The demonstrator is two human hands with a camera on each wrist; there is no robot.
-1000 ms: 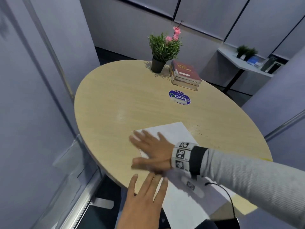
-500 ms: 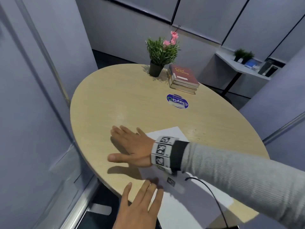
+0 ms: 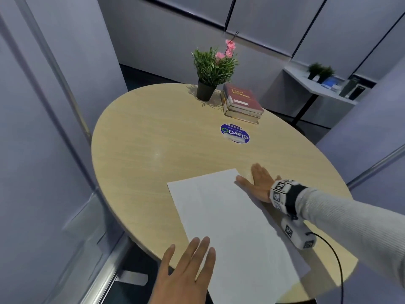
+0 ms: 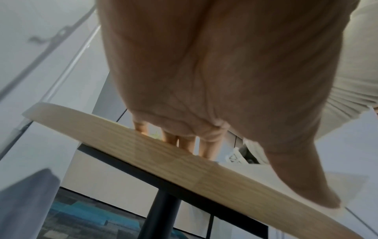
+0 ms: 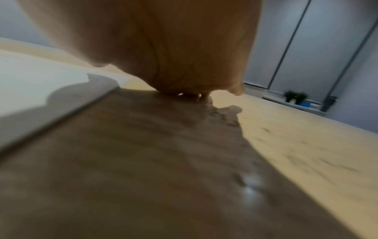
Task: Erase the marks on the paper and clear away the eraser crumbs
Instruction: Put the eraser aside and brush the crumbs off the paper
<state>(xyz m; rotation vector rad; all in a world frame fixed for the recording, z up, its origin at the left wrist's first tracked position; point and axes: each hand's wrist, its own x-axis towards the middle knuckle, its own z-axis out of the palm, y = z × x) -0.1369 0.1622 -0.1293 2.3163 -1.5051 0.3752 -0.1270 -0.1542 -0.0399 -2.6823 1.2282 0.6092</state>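
- A second ago the right hand (image 3: 259, 184) lay flat across the near left corner of the paper (image 3: 228, 227); half a second ago it had swept past that corner onto bare wood at the left. It is now on the opposite side, at the sheet's far right corner.
- That right hand is flat, fingers straight and together, pressed palm down on the tabletop (image 3: 153, 150); its thumb touches the paper's right edge. It holds nothing.
- The left hand (image 3: 186, 270) keeps much the same place at the near rim, fingers straight and slightly spread, tips reaching over the tabletop edge to the paper's near left side. It grips nothing.
- With the right hand gone from it, the whole far part of the paper shows; it lies skewed on the near half of the tabletop, and its near end juts past the rim. No marks can be made out on it.
- In the right wrist view, blurred dark specks (image 5: 302, 155) lie on the wood to the right of the hand; whether they are eraser crumbs cannot be told.
- At the far side stand a potted plant (image 3: 213, 71) and, just beside it, a stack of books (image 3: 242, 103). A round blue sticker (image 3: 235, 133) sits nearer, well apart from the paper.
- A side shelf (image 3: 317, 84) carries two small plants beyond the tabletop.
- The right forearm's grey sleeve (image 3: 355, 224) and wrist camera (image 3: 299, 234) cover the paper's right margin.
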